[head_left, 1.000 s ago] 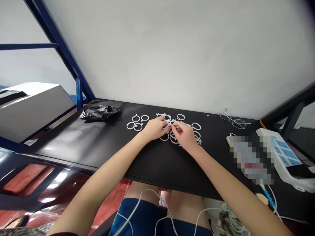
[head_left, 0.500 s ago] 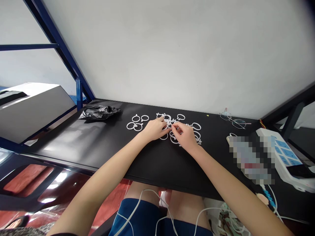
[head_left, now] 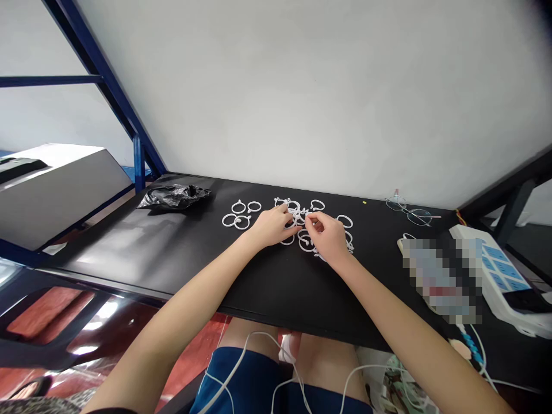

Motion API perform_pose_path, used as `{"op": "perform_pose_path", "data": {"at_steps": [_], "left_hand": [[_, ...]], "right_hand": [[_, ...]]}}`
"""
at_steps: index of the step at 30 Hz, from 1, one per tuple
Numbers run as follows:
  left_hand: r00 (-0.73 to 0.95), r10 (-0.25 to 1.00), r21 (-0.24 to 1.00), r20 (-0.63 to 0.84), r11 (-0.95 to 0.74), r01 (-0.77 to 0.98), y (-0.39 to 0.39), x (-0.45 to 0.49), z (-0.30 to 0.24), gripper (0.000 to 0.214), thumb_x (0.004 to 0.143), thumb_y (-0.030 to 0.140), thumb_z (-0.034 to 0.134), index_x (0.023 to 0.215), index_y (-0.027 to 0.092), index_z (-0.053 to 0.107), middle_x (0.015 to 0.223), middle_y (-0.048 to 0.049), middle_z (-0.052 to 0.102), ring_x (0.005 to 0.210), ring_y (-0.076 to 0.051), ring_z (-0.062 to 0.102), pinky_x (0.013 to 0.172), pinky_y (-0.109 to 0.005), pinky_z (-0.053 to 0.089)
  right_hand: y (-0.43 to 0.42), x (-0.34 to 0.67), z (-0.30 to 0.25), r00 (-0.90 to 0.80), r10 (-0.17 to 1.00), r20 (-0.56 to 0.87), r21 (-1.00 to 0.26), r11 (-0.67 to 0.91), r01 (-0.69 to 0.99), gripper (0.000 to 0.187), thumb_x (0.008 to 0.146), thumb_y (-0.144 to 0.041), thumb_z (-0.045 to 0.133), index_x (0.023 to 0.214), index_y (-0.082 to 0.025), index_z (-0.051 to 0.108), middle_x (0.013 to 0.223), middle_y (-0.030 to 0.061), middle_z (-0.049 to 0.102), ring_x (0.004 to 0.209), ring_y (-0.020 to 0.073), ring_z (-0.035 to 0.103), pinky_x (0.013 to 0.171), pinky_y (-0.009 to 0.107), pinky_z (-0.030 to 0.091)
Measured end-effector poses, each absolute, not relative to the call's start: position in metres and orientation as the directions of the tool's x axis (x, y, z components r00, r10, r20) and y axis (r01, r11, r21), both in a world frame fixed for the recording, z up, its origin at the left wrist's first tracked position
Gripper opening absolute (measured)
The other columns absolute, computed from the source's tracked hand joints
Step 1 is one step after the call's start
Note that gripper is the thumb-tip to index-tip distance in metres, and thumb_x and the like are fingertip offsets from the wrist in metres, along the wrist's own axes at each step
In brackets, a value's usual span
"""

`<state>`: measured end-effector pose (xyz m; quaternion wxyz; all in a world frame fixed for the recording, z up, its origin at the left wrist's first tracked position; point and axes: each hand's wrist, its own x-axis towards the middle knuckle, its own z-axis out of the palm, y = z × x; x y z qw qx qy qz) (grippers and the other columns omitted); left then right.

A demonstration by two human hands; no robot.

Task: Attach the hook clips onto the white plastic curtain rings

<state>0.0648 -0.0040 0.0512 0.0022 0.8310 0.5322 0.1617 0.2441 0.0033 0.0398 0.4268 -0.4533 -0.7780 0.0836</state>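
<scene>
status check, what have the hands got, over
Left hand and right hand both pinched on white rings, mid-pile on black table. Smaller ring group apart to their left. Nothing blocking.

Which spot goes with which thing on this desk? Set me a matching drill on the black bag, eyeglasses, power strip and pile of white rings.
Things:
1. black bag
2. eyeglasses
3. power strip
4. pile of white rings

Places:
A. mid-table, at the fingertips of the left hand and right hand
B. far left end of the table
C. right edge, cables trailing off it
D. close to the wall, right of the rings

Pairs: 1-B, 2-D, 3-C, 4-A.
</scene>
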Motion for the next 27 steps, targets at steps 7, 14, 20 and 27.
{"op": "perform_pose_path", "data": {"at_steps": [7,14,20,27], "left_hand": [[0.383,0.887,0.17,0.256,-0.432,0.886,-0.0045,0.0651,0.0521,0.039,0.091,0.052,0.047,0.085,0.017,0.063,0.095,-0.0056,0.055,0.079,-0.016,0.058,0.064,-0.025,0.044],[0.386,0.892,0.164,0.237,-0.428,0.889,-0.0055,0.0655,0.054,0.04,0.091,0.053,0.047,0.085,0.017,0.063,0.095,-0.0059,0.054,0.079,-0.016,0.057,0.064,-0.025,0.044],[0.39,0.889,0.163,0.239,-0.433,0.887,-0.0048,0.0648,0.0528,0.04,0.091,0.053,0.047,0.088,0.017,0.064,0.096,-0.0058,0.054,0.079,-0.016,0.058,0.063,-0.025,0.044],[0.389,0.889,0.162,0.241,-0.432,0.887,-0.0044,0.0645,0.052,0.04,0.091,0.053,0.047,0.087,0.017,0.063,0.095,-0.0057,0.055,0.078,-0.016,0.058,0.063,-0.025,0.044]], "right_hand": [[0.0043,0.2453,0.0405,-0.223,0.789,0.572,-0.496,0.55,0.672,0.015,0.086,-0.024,0.052,0.077,-0.021,0.064,0.072,0.0003,0.067,0.063,0.0158,0.059,0.061,0.028,0.042],[0.009,0.2478,0.0361,-0.252,0.755,0.605,-0.422,0.572,0.704,0.014,0.086,-0.022,0.053,0.074,-0.021,0.062,0.078,0.0028,0.068,0.076,0.0204,0.058,0.074,0.033,0.044],[0.0098,0.2481,0.0337,-0.265,0.788,0.555,-0.457,0.555,0.695,0.015,0.086,-0.023,0.052,0.074,-0.021,0.061,0.078,0.0032,0.066,0.078,0.0207,0.058,0.074,0.033,0.044],[0.01,0.2481,0.0337,-0.277,0.802,0.528,-0.478,0.551,0.684,0.012,0.084,-0.02,0.053,0.074,-0.022,0.06,0.078,0.0028,0.065,0.077,0.0202,0.058,0.073,0.033,0.046]]}}
